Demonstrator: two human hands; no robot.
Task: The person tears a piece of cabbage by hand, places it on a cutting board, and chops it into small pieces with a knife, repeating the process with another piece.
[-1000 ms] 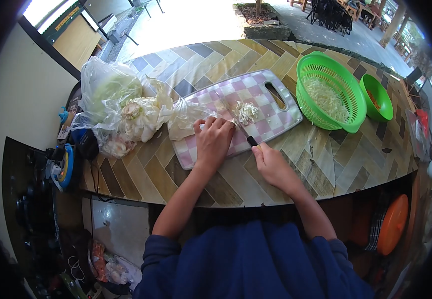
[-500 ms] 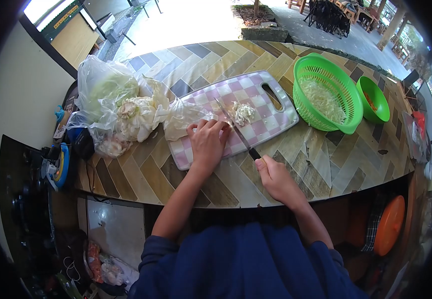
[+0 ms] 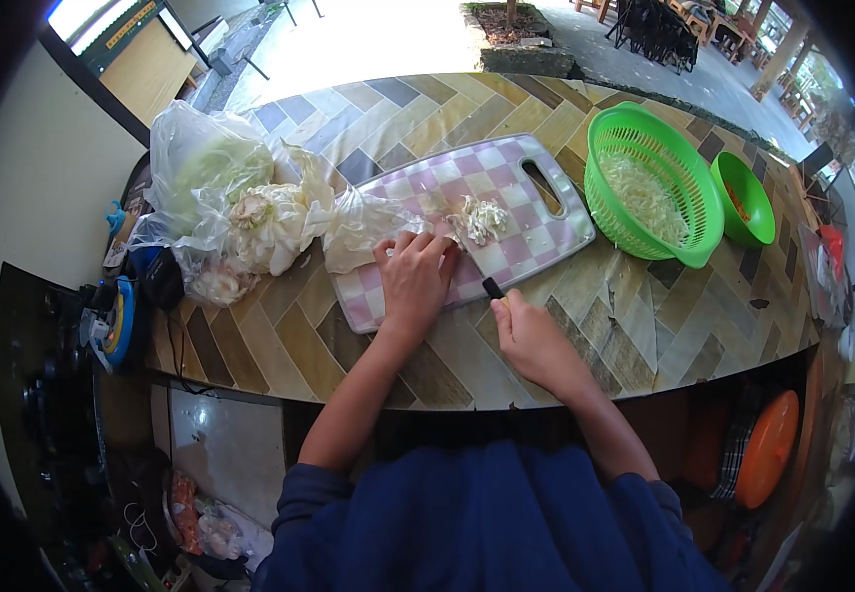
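A pink-and-white checkered cutting board [image 3: 408, 286] lies on the table. My left hand [image 3: 418, 276] rests on it, fingers curled and pressed down on a pale cabbage leaf [image 3: 368, 232] that is partly hidden under them. My right hand [image 3: 536, 340] grips the black handle of a kitchen knife [image 3: 493, 288]. The blade points away from me, close to my left fingertips, and is hard to make out. Just beyond it sits a small heap of chopped cabbage [image 3: 484, 219].
Left of the board are more loose cabbage leaves [image 3: 285, 222] and a clear plastic bag [image 3: 196, 158] holding a pale green cabbage. To the right stand a green colander [image 3: 699, 187] with shredded cabbage and a green bowl [image 3: 755, 202] with orange shreds.
The knife and my right hand have shifted slightly to the left and toward me, and the blade looks more upright. My left hand holds nearly the same place on the leaf.
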